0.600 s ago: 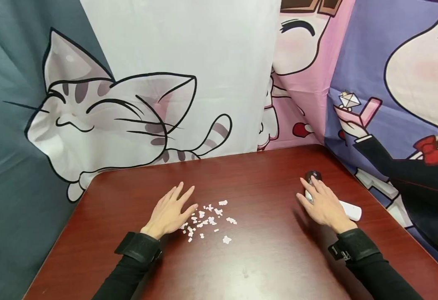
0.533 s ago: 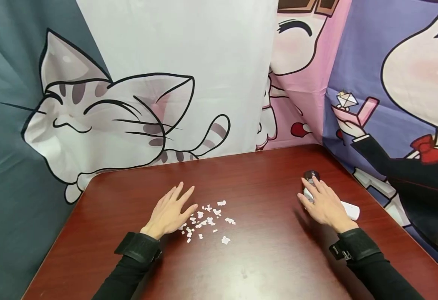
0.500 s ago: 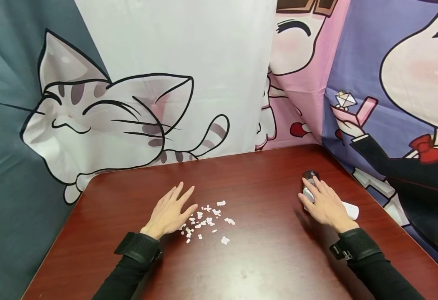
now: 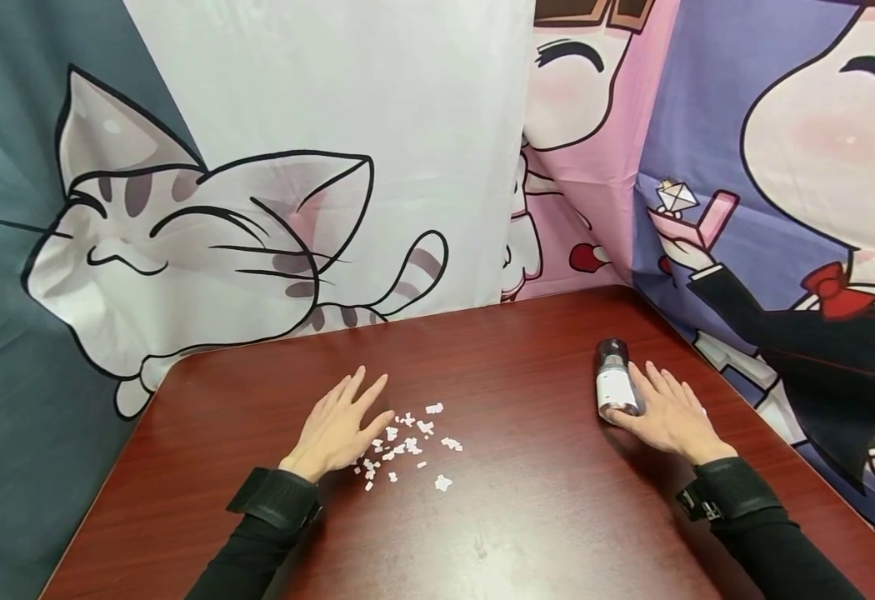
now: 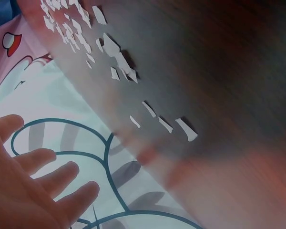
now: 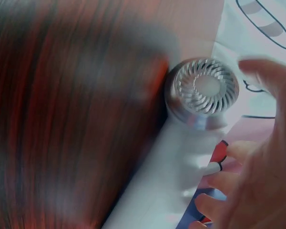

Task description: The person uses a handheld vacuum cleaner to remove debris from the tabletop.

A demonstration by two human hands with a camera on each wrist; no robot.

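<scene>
A small handheld vacuum cleaner (image 4: 616, 388) lies on the brown table at the right, with a dark front end, a white body and a slotted metal end (image 6: 207, 86). My right hand (image 4: 673, 421) is spread along its right side, thumb near the metal end and fingers beside the white body; contact is hard to tell. My left hand (image 4: 338, 429) hovers over the table at the left with straight, spread fingers and holds nothing. Just right of it lie scattered white paper scraps (image 4: 411, 446), which the left wrist view also shows as torn pieces (image 5: 112, 45).
Printed curtains with a cat (image 4: 242, 250) and cartoon figures stand behind the table (image 4: 527, 517) and along its right edge. A star-shaped scrap (image 4: 443, 482) lies nearer the front than most of the paper.
My right hand has moved right, off the top of the vacuum cleaner to its right side, uncovering the body and covering the white piece there. The head view has turned slightly right.
</scene>
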